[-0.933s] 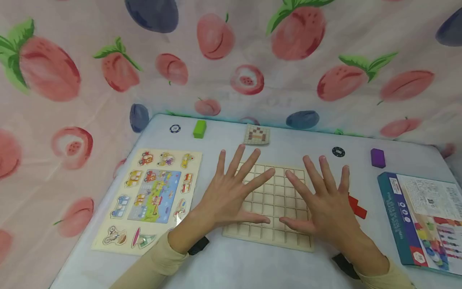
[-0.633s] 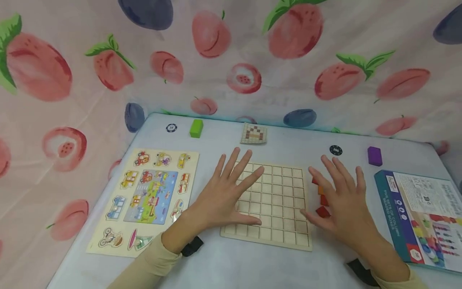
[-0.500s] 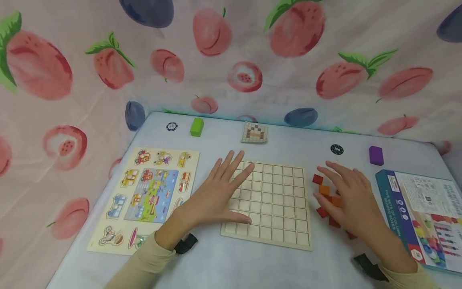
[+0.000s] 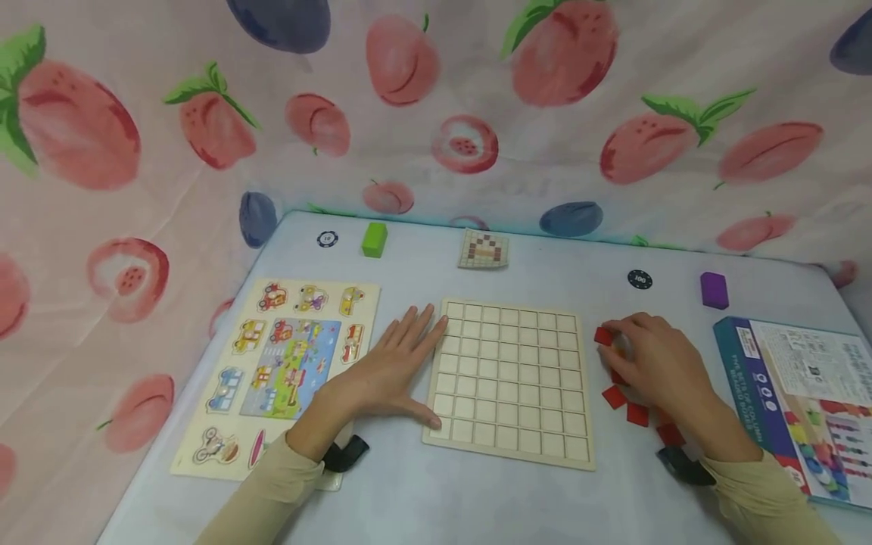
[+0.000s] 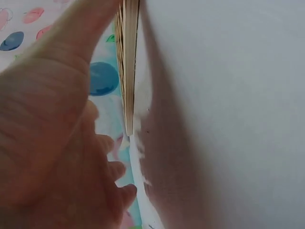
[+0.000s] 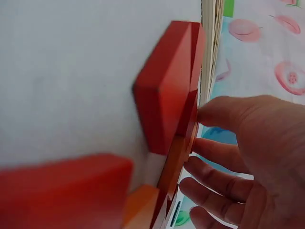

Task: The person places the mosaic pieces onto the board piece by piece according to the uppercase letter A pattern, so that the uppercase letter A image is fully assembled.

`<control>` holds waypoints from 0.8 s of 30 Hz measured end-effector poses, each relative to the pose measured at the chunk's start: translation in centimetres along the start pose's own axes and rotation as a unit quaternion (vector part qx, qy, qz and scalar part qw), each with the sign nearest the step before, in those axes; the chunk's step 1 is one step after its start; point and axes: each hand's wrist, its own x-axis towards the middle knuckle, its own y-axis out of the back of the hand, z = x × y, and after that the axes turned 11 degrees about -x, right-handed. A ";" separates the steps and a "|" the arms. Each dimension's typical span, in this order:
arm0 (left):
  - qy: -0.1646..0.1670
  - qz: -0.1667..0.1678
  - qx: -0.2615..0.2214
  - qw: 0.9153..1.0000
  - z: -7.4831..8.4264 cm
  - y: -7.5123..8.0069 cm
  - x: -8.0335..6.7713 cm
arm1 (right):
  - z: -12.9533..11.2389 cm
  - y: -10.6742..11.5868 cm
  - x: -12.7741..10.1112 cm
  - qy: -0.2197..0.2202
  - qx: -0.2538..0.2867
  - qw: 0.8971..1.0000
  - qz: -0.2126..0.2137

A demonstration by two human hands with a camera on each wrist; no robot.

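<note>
A pale wooden grid board (image 4: 511, 378) lies in the middle of the table. My left hand (image 4: 381, 371) rests at its left side, fingers spread, with index tip and thumb tip at the board's left edge. In the left wrist view, the board's edge (image 5: 129, 71) shows beside the thumb. Right of the board lie several red and orange square blocks. My right hand (image 4: 657, 359) is low over them, fingers bent, thumb and index tips on either side of a red block (image 4: 602, 335). In the right wrist view, a gap shows between thumb and fingers; other blocks (image 6: 164, 90) lie nearer the camera.
A vehicle puzzle board (image 4: 293, 371) lies at the left, partly under the left forearm. A boxed set (image 4: 804, 409) is at the right. Along the back are a green block (image 4: 374, 240), a pattern card (image 4: 484, 249), a purple block (image 4: 714, 291) and two round chips.
From spread above the board, my left hand has moved left and down to its left edge. The right hand has moved right to the red and orange blocks, its fingers bending.
</note>
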 end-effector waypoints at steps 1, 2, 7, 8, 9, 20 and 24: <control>0.005 -0.004 0.002 1.000 0.0 0.0 0.0 | 0.0 0.0 0.0 0.000 -0.002 1.000 -0.003; 0.010 -0.008 0.005 1.000 0.0 0.0 0.0 | 0.0 0.1 0.1 0.001 -0.003 1.000 -0.005; 0.029 -0.021 0.006 0.999 -0.1 -0.1 0.1 | 0.0 0.3 0.5 0.015 -0.021 1.000 0.005; 0.031 -0.024 0.004 0.999 -0.1 -0.2 0.1 | 0.0 0.3 0.5 0.018 -0.026 0.999 0.010; 0.032 -0.026 0.003 0.999 -0.2 -0.2 0.1 | 0.0 0.4 0.6 0.016 -0.031 0.999 0.014; 0.051 -0.041 0.003 0.998 -0.2 -0.2 0.2 | -4.2 2.2 3.7 0.060 0.019 0.998 -0.007; 0.046 -0.044 -0.004 0.998 -0.2 -0.4 0.3 | -6.7 2.4 5.8 0.098 0.001 0.995 -0.013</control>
